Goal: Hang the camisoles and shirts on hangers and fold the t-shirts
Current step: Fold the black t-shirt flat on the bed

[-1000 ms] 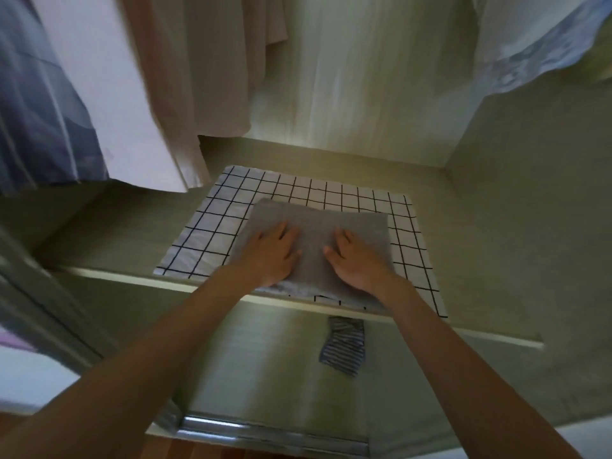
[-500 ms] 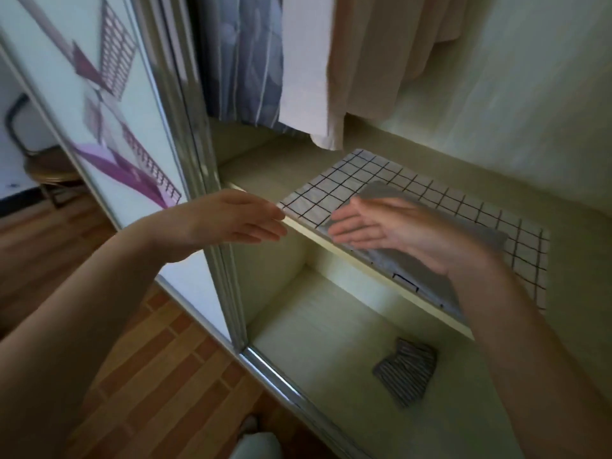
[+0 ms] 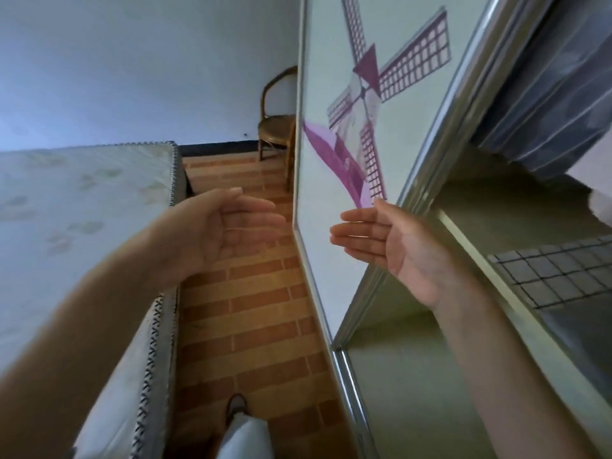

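Both grips empty: left hand (image 3: 222, 226), right hand (image 3: 390, 246).

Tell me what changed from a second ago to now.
Both hands lifted off the folded grey t-shirt on the wardrobe shelf and drew back; the left hand and right hand now hang open and hold nothing. The view swung left to the bed and floor. The checked cloth stays on the shelf; the t-shirt is out of view.

- Your right arm (image 3: 516, 366) covers part of the wardrobe shelf (image 3: 470, 233).
- The checked cloth (image 3: 563, 276) runs off the right edge.
- The hanging clothes (image 3: 556, 94) blur; you can't tell which garments.
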A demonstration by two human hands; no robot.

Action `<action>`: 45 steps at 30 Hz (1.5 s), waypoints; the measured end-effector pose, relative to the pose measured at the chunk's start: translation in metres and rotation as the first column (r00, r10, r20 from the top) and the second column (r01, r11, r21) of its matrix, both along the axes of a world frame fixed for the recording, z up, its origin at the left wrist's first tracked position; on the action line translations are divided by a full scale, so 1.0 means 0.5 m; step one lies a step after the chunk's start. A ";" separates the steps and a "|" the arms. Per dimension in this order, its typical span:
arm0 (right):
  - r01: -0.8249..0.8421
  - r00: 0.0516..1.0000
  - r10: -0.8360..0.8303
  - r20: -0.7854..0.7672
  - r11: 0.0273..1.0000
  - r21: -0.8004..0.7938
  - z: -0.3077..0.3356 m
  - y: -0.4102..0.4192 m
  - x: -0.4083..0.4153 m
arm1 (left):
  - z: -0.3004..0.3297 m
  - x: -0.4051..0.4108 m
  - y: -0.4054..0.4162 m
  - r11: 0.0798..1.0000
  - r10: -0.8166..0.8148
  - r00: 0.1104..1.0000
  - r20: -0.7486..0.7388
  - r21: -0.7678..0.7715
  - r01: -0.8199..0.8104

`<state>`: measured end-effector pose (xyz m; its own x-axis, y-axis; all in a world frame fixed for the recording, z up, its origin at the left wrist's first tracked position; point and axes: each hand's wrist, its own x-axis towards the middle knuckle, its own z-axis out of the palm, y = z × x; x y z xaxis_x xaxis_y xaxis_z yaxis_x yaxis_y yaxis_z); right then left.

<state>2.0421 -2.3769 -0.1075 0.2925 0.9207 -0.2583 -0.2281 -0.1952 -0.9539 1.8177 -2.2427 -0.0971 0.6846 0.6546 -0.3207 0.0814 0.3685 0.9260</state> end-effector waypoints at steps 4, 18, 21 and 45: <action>-0.118 0.993 0.119 0.007 0.992 -0.044 -0.004 0.141 -0.057 | -0.003 -0.079 0.090 0.989 0.150 0.988 -0.031 -0.008 -0.151; -0.208 0.978 0.207 -0.020 0.972 -0.107 -0.025 0.587 -0.195 | -0.036 -0.214 0.495 0.964 0.249 0.968 -0.033 -0.085 -0.251; -0.212 0.977 0.211 -0.024 0.970 -0.117 -0.033 0.665 -0.194 | -0.049 -0.220 0.570 0.960 0.260 0.965 -0.031 -0.097 -0.262; -0.372 0.928 0.367 -0.061 0.921 -0.119 -0.011 1.517 0.106 | -0.026 0.035 1.311 0.881 0.459 0.888 -0.028 -0.110 -0.459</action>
